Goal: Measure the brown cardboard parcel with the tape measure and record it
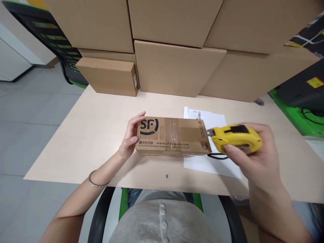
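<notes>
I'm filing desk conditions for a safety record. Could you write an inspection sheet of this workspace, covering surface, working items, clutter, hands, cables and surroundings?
Surface: pale table, small dark mark near the front edge.
Working items: taped box; yellow tape measure at its right end, contact unclear.
Clutter: white paper, partly hidden by the box.
Hands: left hand holds the box's left end; right hand grips the tape measure.
Cables: thin dark cable, far right.
Surroundings: large cartons behind, smaller carton back left.

A yellow tape measure (236,137) is beside the taped carton (173,135)
</notes>
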Demonstrator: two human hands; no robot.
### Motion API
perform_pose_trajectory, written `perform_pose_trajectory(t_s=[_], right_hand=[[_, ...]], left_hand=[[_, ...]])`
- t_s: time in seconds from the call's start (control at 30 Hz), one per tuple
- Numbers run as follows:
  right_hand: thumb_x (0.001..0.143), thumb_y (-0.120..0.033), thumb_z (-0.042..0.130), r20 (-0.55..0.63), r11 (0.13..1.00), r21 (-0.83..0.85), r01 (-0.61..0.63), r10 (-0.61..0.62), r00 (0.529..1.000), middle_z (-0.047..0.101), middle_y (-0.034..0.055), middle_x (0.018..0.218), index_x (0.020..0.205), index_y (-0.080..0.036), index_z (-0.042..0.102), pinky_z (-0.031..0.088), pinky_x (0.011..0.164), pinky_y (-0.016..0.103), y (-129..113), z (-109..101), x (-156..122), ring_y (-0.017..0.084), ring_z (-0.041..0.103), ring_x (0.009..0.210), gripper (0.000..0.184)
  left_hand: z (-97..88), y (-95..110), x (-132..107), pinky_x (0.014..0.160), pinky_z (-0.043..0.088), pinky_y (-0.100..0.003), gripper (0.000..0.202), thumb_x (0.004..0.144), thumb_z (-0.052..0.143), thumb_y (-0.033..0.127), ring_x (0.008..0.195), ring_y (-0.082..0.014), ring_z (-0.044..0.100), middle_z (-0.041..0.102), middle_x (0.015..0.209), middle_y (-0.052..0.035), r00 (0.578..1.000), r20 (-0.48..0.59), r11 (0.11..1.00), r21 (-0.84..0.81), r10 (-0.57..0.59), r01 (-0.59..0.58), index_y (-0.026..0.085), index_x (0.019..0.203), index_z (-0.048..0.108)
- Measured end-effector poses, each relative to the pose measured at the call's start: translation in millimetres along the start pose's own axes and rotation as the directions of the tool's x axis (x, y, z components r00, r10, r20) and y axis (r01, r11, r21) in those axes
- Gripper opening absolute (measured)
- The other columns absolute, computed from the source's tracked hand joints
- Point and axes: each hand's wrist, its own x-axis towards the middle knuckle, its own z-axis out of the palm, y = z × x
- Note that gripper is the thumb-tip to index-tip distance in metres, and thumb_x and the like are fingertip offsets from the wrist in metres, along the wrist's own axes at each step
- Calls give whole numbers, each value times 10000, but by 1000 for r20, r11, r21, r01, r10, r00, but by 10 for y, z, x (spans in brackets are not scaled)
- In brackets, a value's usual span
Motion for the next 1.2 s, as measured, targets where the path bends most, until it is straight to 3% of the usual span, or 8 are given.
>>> perform_pose_trajectory(t_s=[0.07, 0.2, 0.27, 0.4, 0.53, 0.77, 0.87, 1.2], right_hand=[[824, -372, 877, 194, 979, -5, 205, -201, 960, 716, 51, 1176, 1224, -317, 623, 618, 731, 343, -166, 203, 267, 229, 738, 952, 477], [962, -388, 738, 632, 925, 35, 378, -313, 709, 738, 59, 1272, 1319, -292, 585, 593, 853, 369, -503, 777, 701, 246, 736, 1064, 400], [1003, -390, 678, 733, 913, 14, 408, -287, 617, 720, 73, 1340, 1334, -264, 587, 568, 890, 392, -617, 1037, 818, 263, 720, 1117, 366], [1027, -344, 631, 786, 898, -37, 439, -245, 567, 706, 83, 1368, 1351, -249, 599, 538, 905, 407, -694, 1276, 884, 271, 711, 1109, 339], [1016, -354, 643, 766, 905, -79, 417, -212, 606, 721, 76, 1324, 1404, -280, 602, 546, 860, 390, -559, 1033, 843, 262, 718, 1055, 397], [934, -400, 775, 584, 937, -231, 261, -81, 808, 748, 29, 1167, 1303, -348, 694, 535, 791, 343, 101, -170, 647, 218, 697, 941, 381], [900, -438, 801, 495, 955, -272, 120, 32, 869, 752, 24, 1167, 1274, -365, 713, 541, 741, 335, 309, -499, 523, 213, 697, 903, 391], [862, -543, 802, 439, 947, -307, 91, 56, 897, 772, 55, 1106, 1249, -330, 723, 550, 625, 345, 289, -471, 490, 224, 695, 794, 450]], left_hand=[[49, 30, 41, 1258, 359, -574, 649, 874, 557, 735, 1507, -381, 425, 574, 1569, -73, 1000, -2, 1000, -3, -12, 12, 288, 1319, 709], [156, 26, 77, 1212, 416, -559, 602, 996, 365, 721, 1355, -343, 591, 710, 1331, -85, 995, -68, 990, -124, -69, 61, 268, 1121, 740], [169, -4, 71, 1124, 493, -545, 570, 982, 409, 736, 1216, -334, 669, 742, 1159, -78, 988, -99, 977, -190, -119, 98, 268, 1085, 718], [118, -80, 65, 945, 576, -494, 492, 928, 542, 714, 1008, -308, 712, 729, 1005, -57, 976, -130, 968, -203, -176, 148, 261, 1062, 680], [60, -141, 107, 970, 538, -438, 350, 865, 688, 579, 1064, -268, 661, 708, 1103, -38, 997, -59, 987, -160, -39, 29, 272, 1033, 688], [14, -148, 154, 942, 498, -423, 254, 853, 711, 467, 1079, -254, 626, 687, 1180, -33, 998, 29, 976, -211, -53, 58, 286, 1032, 694], [21, -122, 166, 910, 507, -399, 248, 842, 722, 446, 1059, -244, 633, 703, 1162, -30, 998, 46, 971, -231, -46, 56, 283, 1028, 710], [33, -101, 180, 936, 525, -437, 266, 817, 715, 488, 1087, -272, 637, 714, 1151, -40, 999, -9, 986, -157, -49, 47, 284, 988, 709]])
